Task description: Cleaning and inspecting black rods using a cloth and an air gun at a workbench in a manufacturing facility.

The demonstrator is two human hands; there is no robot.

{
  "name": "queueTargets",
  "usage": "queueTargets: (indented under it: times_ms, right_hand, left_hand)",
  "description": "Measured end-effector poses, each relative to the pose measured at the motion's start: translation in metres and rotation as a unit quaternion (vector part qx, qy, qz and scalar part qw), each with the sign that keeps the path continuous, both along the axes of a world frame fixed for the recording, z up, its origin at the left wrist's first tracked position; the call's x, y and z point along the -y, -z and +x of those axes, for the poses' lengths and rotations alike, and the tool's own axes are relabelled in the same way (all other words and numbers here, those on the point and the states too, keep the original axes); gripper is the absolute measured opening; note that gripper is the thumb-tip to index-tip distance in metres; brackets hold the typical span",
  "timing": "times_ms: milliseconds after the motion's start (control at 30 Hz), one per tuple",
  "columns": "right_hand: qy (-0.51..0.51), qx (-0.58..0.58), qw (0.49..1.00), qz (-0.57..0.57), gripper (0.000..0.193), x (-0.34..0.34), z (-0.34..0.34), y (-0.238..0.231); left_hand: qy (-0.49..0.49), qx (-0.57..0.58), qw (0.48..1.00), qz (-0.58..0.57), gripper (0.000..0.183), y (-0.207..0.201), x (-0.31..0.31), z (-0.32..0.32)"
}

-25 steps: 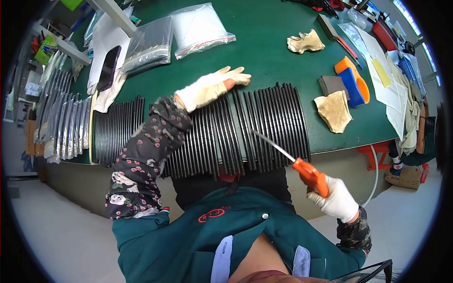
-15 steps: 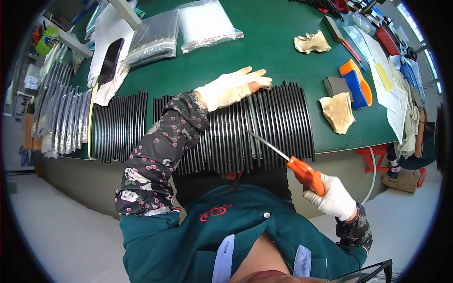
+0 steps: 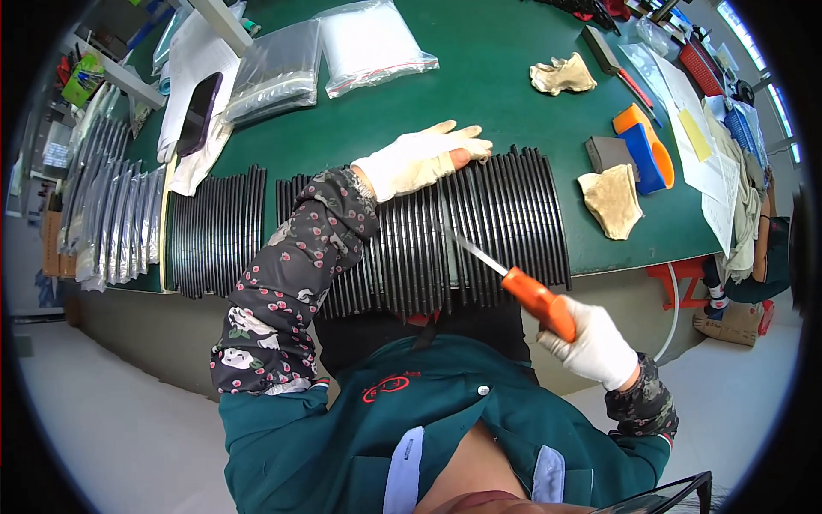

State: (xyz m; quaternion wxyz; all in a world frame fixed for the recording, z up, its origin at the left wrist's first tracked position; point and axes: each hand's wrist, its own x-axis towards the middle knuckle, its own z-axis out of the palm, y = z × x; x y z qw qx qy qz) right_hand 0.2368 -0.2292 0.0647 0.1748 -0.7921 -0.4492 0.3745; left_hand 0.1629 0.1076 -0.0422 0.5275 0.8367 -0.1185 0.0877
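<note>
A row of slim black rods [image 3: 514,223] lies side by side along the table's near edge, their near ends sticking out past it. My left hand [image 3: 418,163], in a white glove with a bare thumb tip, rests across their far ends, fingers stretched out. In my gloved right hand [image 3: 597,344] is an orange-handled tool [image 3: 541,303] with a slim metal shaft; its exact kind is unclear. The shaft points up and left over the middle rods, beside a narrow gap in the row. Whether its tip touches a rod I cannot tell.
A second group of black rods [image 3: 216,231] lies left, beside bagged rods [image 3: 116,218]. Behind are a phone [image 3: 200,111] and plastic bags [image 3: 372,47]. On the right lie tan cloth pieces [image 3: 610,201], a blue-and-orange holder [image 3: 644,154] and a red-handled tool [image 3: 618,73].
My right hand and the orange-handled tool have shifted a little left and away from me, so the shaft reaches farther over the rods. My left hand stays in place.
</note>
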Motion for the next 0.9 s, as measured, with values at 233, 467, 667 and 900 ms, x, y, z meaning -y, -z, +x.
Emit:
queueTargets:
  times_ms: [233,467,667,900]
  right_hand:
    - [0.025,-0.009,1.000,-0.005,0.031,0.001,0.004,-0.001]
    - [0.065,-0.024,0.997,-0.026,0.031,0.016,0.008,-0.006]
    - [0.087,-0.043,0.995,-0.006,0.036,0.023,0.007,-0.001]
    - [0.087,-0.047,0.995,-0.013,0.029,0.017,0.005,-0.006]
  left_hand:
    - [-0.003,0.019,0.999,0.049,0.059,-0.007,0.001,-0.002]
    - [0.000,0.018,0.994,0.105,0.061,-0.014,0.002,-0.004]
    - [0.003,0.010,0.993,0.119,0.061,-0.014,0.001,-0.002]
    - [0.006,0.003,0.998,0.068,0.061,-0.004,0.000,0.000]
